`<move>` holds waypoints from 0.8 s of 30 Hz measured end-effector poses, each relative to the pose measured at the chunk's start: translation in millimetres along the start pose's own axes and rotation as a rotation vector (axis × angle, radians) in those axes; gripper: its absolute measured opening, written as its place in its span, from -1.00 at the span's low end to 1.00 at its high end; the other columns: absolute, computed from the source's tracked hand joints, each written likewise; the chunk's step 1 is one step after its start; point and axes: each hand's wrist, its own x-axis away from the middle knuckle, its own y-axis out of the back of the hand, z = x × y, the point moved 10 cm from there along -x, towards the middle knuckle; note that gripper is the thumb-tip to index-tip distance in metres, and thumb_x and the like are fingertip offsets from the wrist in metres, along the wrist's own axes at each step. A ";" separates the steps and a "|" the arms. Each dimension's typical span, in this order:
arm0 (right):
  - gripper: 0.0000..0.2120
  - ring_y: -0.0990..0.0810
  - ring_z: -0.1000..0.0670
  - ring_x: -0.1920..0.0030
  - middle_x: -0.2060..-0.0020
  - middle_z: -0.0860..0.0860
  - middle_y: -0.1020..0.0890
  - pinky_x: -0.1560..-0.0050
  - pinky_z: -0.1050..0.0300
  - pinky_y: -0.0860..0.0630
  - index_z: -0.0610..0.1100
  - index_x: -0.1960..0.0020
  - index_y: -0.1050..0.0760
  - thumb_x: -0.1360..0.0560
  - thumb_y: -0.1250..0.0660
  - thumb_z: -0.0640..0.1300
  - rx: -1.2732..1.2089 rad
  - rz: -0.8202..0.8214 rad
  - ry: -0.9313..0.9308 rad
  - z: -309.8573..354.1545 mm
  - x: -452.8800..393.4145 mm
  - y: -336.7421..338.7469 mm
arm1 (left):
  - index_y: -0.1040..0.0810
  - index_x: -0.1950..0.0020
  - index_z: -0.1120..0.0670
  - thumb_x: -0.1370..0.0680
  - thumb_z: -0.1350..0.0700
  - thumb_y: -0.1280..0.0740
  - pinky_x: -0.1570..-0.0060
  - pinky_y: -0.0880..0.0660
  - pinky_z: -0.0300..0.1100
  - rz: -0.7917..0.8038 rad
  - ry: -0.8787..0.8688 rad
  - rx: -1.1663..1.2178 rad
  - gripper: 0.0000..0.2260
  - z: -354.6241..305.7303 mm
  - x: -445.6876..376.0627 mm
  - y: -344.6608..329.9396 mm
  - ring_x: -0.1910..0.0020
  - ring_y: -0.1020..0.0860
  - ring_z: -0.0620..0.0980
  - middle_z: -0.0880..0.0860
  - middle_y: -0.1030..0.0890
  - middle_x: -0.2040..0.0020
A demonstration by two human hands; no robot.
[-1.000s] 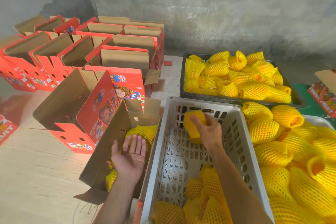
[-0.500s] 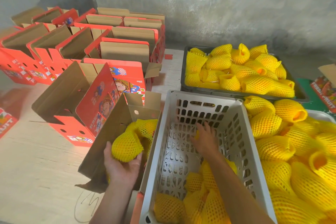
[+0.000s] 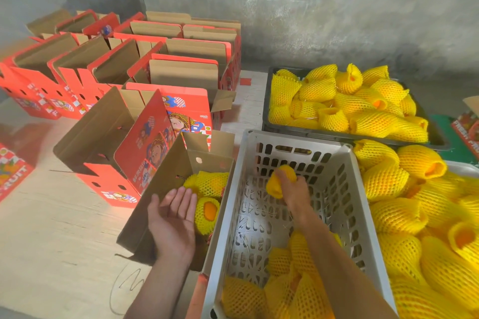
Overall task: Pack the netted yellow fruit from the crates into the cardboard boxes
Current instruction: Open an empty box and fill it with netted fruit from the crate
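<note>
- The right hand (image 3: 293, 189), at centre frame, curls its fingers round one netted yellow fruit (image 3: 281, 181) and holds it above the floor of the white slotted crate (image 3: 363, 215).
- The left hand (image 3: 173, 217), lower centre-left, lies palm up with fingers straight and relaxed, holding nothing, over the open cardboard box (image 3: 160, 189) just left of the crate.
- Two netted fruits (image 3: 207, 199) already lie in that box, right beside the left fingers.
- The step in hand looks like a transfer: one fruit lifted out, the free palm waiting to take it. The next move would call for carrying it over the crate wall to the left and setting it beside the two packed ones.
- More netted fruit lies at the crate's near end, in the heap (image 3: 427, 228) at right, and in the dark tray (image 3: 267, 122) at upper right.
- Red printed boxes (image 3: 103, 80) stand open at upper left.
</note>
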 end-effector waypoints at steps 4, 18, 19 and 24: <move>-0.28 -0.72 -0.14 -0.03 -0.19 -0.14 -0.66 0.12 0.14 -0.66 -0.06 -0.45 -0.46 -0.58 -0.10 0.46 -0.324 0.414 0.236 81.8 40.6 -37.8 | -0.59 -0.18 0.13 -0.58 -0.23 -0.35 -0.28 -0.55 0.17 0.037 0.041 0.063 -0.57 3.7 0.4 -10.0 -0.28 -0.62 0.21 0.22 -0.62 -0.31; -0.38 -0.61 -0.11 -0.16 -0.27 -0.08 -0.60 -0.06 0.03 -0.60 -0.15 -0.44 -0.47 -0.53 -0.44 0.19 1.176 0.459 -0.014 -41.0 19.7 -17.8 | -0.48 -0.48 0.15 -0.62 -0.10 -0.36 -0.29 -0.53 0.05 0.052 0.066 0.147 -0.49 5.8 13.1 -13.3 -0.31 -0.60 0.14 0.14 -0.62 -0.31; -0.27 -0.55 -0.17 -0.30 -0.37 -0.08 -0.54 -0.23 -0.05 -0.56 -0.14 -0.47 -0.46 -0.45 -0.50 0.25 1.237 0.514 -0.049 -53.4 23.9 -22.0 | -0.46 -0.49 0.15 -0.62 -0.13 -0.35 -0.30 -0.52 0.07 0.080 0.041 0.130 -0.47 3.1 12.6 -15.6 -0.31 -0.60 0.17 0.16 -0.60 -0.35; -0.11 -0.53 -0.16 -0.31 -0.37 -0.03 -0.55 -0.29 -0.07 -0.53 -0.13 -0.36 -0.57 -0.22 -0.61 0.38 1.348 0.680 -0.174 -78.9 36.7 -34.0 | -0.34 -0.53 0.13 -0.63 -0.25 -0.22 -0.15 -0.63 0.01 0.203 0.071 -0.210 -0.39 11.6 14.0 -26.9 -0.29 -0.61 0.15 0.21 -0.58 -0.35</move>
